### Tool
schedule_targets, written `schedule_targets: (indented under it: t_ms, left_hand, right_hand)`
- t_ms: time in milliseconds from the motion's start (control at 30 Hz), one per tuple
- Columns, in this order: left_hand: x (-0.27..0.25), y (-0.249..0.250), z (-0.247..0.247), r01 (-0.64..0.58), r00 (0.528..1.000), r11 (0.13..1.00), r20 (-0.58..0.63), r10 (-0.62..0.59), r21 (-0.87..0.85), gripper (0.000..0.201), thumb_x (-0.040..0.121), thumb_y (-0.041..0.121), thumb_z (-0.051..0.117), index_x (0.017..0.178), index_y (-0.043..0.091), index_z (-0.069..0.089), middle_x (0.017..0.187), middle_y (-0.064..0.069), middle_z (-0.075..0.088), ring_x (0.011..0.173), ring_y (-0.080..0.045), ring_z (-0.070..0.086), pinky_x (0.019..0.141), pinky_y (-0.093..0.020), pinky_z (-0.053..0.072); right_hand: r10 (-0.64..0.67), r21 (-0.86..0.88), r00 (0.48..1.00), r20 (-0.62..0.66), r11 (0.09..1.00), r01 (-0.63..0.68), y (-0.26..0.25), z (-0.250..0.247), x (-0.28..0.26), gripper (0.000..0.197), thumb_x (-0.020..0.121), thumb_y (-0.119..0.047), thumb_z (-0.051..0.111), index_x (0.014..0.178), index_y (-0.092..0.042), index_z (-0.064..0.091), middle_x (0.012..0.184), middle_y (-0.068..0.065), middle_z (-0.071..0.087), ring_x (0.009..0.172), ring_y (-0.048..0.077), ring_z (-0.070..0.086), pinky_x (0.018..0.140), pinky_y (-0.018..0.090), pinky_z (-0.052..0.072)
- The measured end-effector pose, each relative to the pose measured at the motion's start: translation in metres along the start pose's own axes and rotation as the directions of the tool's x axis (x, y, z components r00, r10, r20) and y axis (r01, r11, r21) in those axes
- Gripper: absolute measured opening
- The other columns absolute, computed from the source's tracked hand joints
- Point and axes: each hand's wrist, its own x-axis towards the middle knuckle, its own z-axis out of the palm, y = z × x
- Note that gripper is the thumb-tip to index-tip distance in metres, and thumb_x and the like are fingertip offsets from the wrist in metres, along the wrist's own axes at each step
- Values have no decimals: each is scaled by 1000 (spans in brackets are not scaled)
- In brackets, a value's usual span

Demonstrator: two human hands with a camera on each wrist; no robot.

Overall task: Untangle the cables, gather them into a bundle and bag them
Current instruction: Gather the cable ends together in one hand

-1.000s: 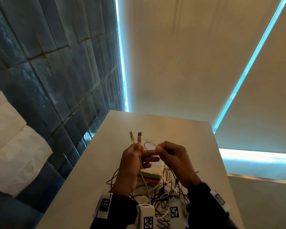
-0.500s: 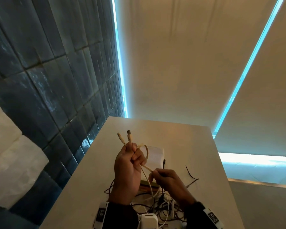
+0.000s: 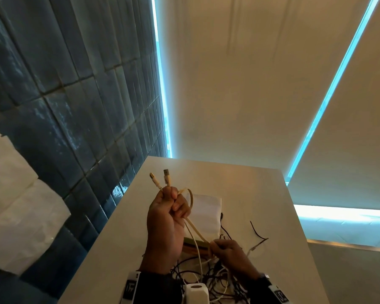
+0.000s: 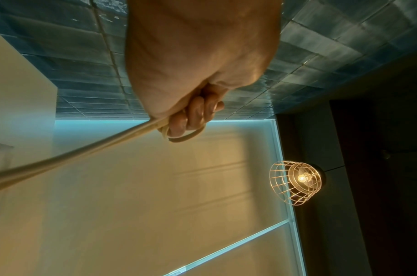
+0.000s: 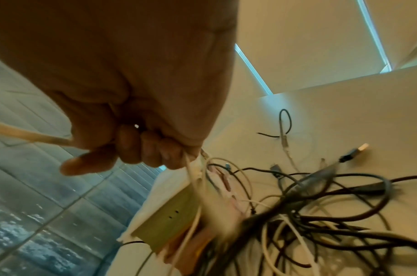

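My left hand [image 3: 168,205] is raised above the table and grips a cream cable [image 3: 194,226]; both of its plugs [image 3: 166,174] stick up out of the fist and a small loop hangs beside the fingers [image 4: 193,119]. The cable runs taut down to my right hand [image 3: 219,245], which grips it low over the table; the right wrist view has the cream cable [image 5: 25,135] entering that fist [image 5: 141,149]. A tangle of black and white cables [image 3: 208,275] lies under both wrists. A white bag [image 3: 206,210] lies flat behind the hands.
A flat greenish box on a pink one [image 5: 172,216] sits at the bag's near edge. Loose black cable ends [image 3: 258,234] trail right. The beige table [image 3: 261,194] meets a dark tiled wall [image 3: 75,128] on the left. A wire-cage lamp [image 4: 297,180] hangs overhead.
My right hand has slid down the cream cable from beside the left hand to just above the tangle, drawing the cable taut. The left hand has kept hold of the plug ends.
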Motion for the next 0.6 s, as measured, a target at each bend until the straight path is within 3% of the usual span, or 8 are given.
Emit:
schedule_targets:
  t_ms: [100, 233, 367, 433, 533, 600]
  left_hand:
    - [-3, 4, 0, -11, 1000, 1000, 9, 12, -14, 34, 98, 8, 33, 67, 12, 46, 55, 1, 31, 49, -11, 27, 48, -23, 25]
    - [-7, 7, -1, -25, 1000, 999, 4, 25, -30, 22, 87, 9, 41, 66, 13, 47, 55, 0, 31, 50, -11, 27, 49, -23, 24]
    - [-8, 14, -1, -55, 998, 998, 16, 56, -43, 22, 90, 8, 39, 69, 13, 46, 56, 0, 30, 51, -12, 26, 48, -23, 26]
    - [-6, 23, 0, -83, 996, 996, 37, 84, -41, 17, 87, 11, 42, 70, 13, 45, 55, 1, 31, 50, -11, 28, 49, -23, 28]
    - [-1, 26, -6, -90, 995, 995, 52, 87, 53, 29, 98, 12, 34, 70, 12, 46, 55, -2, 39, 52, -15, 37, 55, -27, 35]
    - [0, 22, -9, -88, 995, 965, 71, 73, 249, 33, 101, 13, 31, 73, 9, 47, 59, -8, 56, 57, -22, 53, 63, -32, 46]
  right_hand:
    - [50, -44, 996, -79, 998, -54, 16, 0, 4, 41, 96, -15, 52, 55, -17, 58, 47, -14, 54, 50, -6, 47, 54, 11, 35]
    - [48, -145, 984, -171, 987, -73, 27, -2, 4, 44, 94, -26, 57, 50, -22, 59, 54, -9, 56, 56, 1, 49, 58, 21, 37]
    - [17, -188, 977, -211, 980, -57, 24, -3, -4, 46, 96, -22, 52, 50, -21, 54, 46, -12, 54, 48, -4, 48, 52, 12, 36]
    - [21, -214, 962, -271, 974, -81, 30, -12, -11, 48, 97, -20, 52, 49, -21, 54, 46, -11, 54, 46, -4, 48, 53, 17, 38]
    - [-10, -289, 920, -391, 951, -113, 43, -39, -30, 53, 95, -16, 55, 44, -30, 55, 47, -13, 56, 51, -2, 52, 55, 22, 38]
    - [-29, -306, 865, -501, 941, -146, 41, -63, -49, 52, 93, -12, 56, 45, -29, 55, 47, -9, 56, 56, 4, 55, 56, 23, 38]
